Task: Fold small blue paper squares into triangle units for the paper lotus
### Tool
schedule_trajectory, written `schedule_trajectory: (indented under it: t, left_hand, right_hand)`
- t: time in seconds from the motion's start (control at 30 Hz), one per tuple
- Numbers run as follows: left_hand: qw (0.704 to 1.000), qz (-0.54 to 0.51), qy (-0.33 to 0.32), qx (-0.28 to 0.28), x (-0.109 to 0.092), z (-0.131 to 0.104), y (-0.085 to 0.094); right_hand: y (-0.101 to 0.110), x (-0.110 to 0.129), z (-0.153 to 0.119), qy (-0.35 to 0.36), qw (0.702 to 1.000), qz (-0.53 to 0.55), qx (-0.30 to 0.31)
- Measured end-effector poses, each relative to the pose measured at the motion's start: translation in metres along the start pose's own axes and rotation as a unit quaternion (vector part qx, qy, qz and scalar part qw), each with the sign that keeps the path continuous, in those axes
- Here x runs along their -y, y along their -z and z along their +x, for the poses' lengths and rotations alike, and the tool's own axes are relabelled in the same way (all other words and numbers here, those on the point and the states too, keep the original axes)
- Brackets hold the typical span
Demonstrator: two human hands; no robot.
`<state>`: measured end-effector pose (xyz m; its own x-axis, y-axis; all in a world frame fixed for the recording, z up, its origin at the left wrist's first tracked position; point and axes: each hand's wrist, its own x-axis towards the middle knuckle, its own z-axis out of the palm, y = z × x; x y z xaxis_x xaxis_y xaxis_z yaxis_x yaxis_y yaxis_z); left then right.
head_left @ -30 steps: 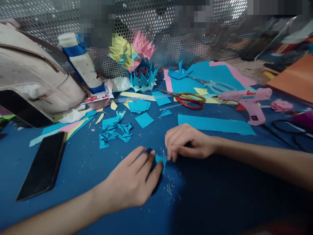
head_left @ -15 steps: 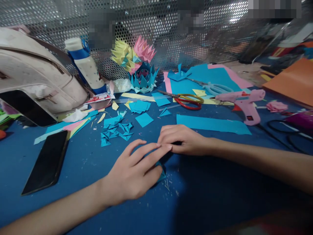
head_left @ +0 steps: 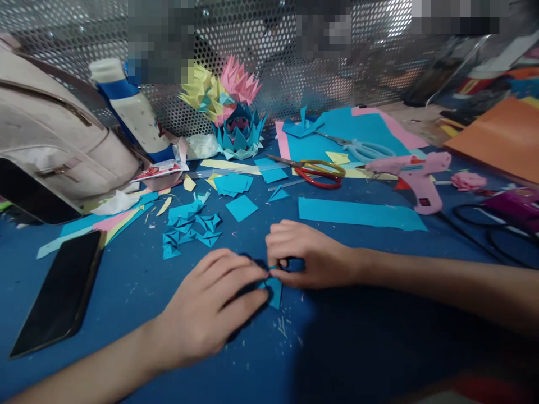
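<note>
1. Dark phone [head_left: 59, 294]: lies flat on the blue table [head_left: 126, 303], nearest the left forearm.
2. Folded blue pieces [head_left: 184, 231]: grouped beyond the left hand [head_left: 208, 303].
3. Left hand: palm down, fingers partly curled; thumb and forefinger nearly closed on a small blue paper piece [head_left: 275, 293].
4. Blue paper piece: at the table surface, between the two hands, partly covered by fingers.
5. Right hand [head_left: 303, 252]: fingers curled in, thumb and forefinger tips pinched at the paper's far edge.
6. Red-and-yellow scissors [head_left: 322, 178]: beyond the right hand.
7. Blue strip [head_left: 357, 214]: beyond the right forearm.
8. Pink glue gun [head_left: 423, 171]: just beyond the strip's right end.
</note>
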<state>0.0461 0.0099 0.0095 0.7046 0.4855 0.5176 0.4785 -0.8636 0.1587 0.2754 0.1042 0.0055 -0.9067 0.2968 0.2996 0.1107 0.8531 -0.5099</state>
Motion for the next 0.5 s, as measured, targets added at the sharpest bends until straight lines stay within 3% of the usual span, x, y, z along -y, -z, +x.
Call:
schedule_trajectory:
  t: [0.17,0.5]
  left_hand:
    - [0.994,0.064,-0.052,0.076,-0.010,-0.003,-0.002]
    - [0.991,0.087,-0.059,0.083,-0.013,-0.005,-0.001]
  right_hand:
    - [-0.001,0.001,0.000,-0.029,0.999,-0.042,0.017]
    - [0.003,-0.004,0.001,0.000,0.998,0.037,0.043]
